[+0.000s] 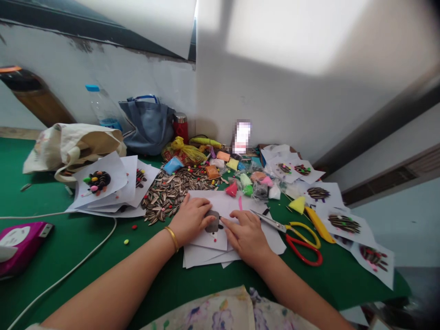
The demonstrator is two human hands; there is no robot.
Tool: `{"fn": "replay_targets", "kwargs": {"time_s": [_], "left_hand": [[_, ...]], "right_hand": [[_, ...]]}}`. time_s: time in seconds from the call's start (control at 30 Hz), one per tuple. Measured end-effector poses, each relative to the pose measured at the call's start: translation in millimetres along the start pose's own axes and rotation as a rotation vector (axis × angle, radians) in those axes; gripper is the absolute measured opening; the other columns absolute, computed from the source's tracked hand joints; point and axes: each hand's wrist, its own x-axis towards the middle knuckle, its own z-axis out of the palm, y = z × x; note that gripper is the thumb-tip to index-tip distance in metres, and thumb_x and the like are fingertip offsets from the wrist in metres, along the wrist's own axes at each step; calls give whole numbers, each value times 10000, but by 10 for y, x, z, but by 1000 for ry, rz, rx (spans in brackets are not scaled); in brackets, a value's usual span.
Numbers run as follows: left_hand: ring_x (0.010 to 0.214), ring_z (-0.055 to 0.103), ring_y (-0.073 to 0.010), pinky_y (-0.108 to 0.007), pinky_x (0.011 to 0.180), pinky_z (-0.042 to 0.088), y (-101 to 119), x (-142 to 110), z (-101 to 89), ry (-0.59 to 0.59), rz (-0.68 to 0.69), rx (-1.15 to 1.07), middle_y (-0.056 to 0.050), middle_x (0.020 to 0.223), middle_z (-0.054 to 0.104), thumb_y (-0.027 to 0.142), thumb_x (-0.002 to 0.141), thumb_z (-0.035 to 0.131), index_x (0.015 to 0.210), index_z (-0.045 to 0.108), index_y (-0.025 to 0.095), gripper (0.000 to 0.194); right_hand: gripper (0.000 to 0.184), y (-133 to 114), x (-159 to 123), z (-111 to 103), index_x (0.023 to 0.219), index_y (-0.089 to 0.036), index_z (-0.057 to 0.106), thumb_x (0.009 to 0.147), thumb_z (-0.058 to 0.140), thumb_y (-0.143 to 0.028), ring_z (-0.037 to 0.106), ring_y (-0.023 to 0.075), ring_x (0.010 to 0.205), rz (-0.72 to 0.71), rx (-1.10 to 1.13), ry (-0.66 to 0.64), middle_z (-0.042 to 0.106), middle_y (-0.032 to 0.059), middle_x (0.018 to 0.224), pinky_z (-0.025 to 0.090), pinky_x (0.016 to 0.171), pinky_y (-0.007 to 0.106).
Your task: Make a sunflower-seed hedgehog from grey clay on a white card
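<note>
A flattened patch of grey modelling clay lies on the top sheet of a stack of white paper, with small dark pieces at its right edge and a tiny red dot below. My left hand, wearing a gold bracelet, rests flat on the sheet, its thumb at the clay's left side. From the right, my right hand reaches over the stack with fingers apart, the index fingertip touching the dark pieces beside the clay. Nothing is visibly held in either hand.
Sunflower seeds are heaped behind my left hand. Packets of coloured clay lie beyond the paper. Open scissors and a yellow cutter are at right. Seed-decorated sheets lie on both sides. A white cable crosses the left.
</note>
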Motion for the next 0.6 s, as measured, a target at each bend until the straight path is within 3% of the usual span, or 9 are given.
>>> {"fn": "replay_targets", "kwargs": {"time_s": [0.5,0.6], "left_hand": [[1211,515,-275,-602,1156,101,12,2,-18,-16,-9,-6,-89,1263,616,415,930,510,1228,625,220,375],[1210,517,-272,-595,1159,108,13,2,-13,-17,-9,-2,-91,1263,617,415,929,510,1224,627,216,374]], "right_hand": [[282,-37,-4,46,1178,-291,665,916,575,-343,506,241,1040,-35,8,-18,612,68,1129,332,915,395],[320,61,29,18,1227,-254,632,923,560,-322,511,237,1030,30,-48,21,614,81,1111,338,920,383]]}}
